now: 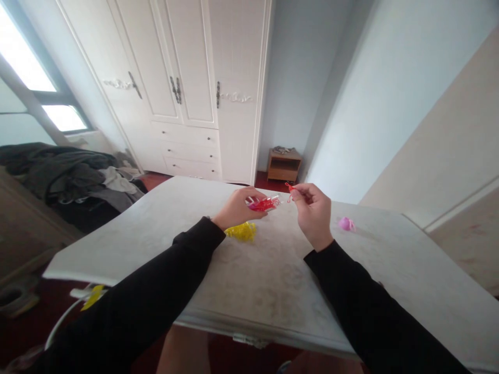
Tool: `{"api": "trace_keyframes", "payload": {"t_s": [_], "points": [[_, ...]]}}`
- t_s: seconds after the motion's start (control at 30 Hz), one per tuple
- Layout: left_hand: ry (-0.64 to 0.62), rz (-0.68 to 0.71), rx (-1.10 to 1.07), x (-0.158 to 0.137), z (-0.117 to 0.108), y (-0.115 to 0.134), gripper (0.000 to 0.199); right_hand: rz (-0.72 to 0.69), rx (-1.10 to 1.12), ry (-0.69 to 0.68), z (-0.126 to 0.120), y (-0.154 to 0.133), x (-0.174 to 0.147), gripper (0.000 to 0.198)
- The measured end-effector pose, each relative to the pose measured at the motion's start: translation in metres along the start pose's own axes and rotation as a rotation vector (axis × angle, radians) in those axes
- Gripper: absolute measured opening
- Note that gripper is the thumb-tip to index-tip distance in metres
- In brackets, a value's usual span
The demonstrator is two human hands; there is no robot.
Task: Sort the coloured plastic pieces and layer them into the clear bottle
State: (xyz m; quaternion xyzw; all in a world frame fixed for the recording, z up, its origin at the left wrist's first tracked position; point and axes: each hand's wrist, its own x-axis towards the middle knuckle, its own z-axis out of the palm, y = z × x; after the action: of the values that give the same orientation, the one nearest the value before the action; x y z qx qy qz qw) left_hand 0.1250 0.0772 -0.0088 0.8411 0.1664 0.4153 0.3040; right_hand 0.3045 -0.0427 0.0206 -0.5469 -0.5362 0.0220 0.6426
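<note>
Above the table, my left hand (pixel 240 209) is closed around a small clear plastic container (pixel 265 203) with red stuff inside; its open-looking clear end points right. My right hand (pixel 313 214) pinches a thin red string-like strand (pixel 290 188) between thumb and fingers, a short gap away from the container. Whether the strand is string or a rubber band is too small to tell. Below my left wrist lies a heap of yellow stringy strands (pixel 241 231), partly covered by the hand and sleeve. A small pink rounded object (pixel 346 224) with a strand-like tail rests right of my right hand.
The pale table (pixel 265 280) spans the area under both arms. Dark clothes (pixel 70 176) are piled at the left. Behind stand a white wardrobe (pixel 187 78) and a small wooden nightstand (pixel 284 165). A white cable (pixel 58 327) hangs by the table's near-left edge.
</note>
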Motion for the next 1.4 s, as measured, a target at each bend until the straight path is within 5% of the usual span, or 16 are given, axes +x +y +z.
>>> {"api": "trace_keyframes", "payload": {"t_s": [0.5,0.8,1.1,1.4], "points": [[-0.007,-0.029,-0.015,-0.003,0.002,-0.005,0.033,-0.113,-0.144,-0.246,-0.004,0.011,0.006,0.008],[-0.078,-0.033,-0.022,-0.003,0.001,0.005,0.032,-0.206,-0.272,-0.505,-0.013,0.01,0.014,0.021],[-0.168,-0.128,-0.218,-0.005,0.004,0.002,0.027,-0.266,-0.21,-0.35,-0.012,0.001,0.01,0.011],[-0.264,-0.157,-0.346,-0.005,0.003,0.014,0.028,-0.281,-0.2,-0.111,-0.006,-0.002,0.004,0.022]]}}
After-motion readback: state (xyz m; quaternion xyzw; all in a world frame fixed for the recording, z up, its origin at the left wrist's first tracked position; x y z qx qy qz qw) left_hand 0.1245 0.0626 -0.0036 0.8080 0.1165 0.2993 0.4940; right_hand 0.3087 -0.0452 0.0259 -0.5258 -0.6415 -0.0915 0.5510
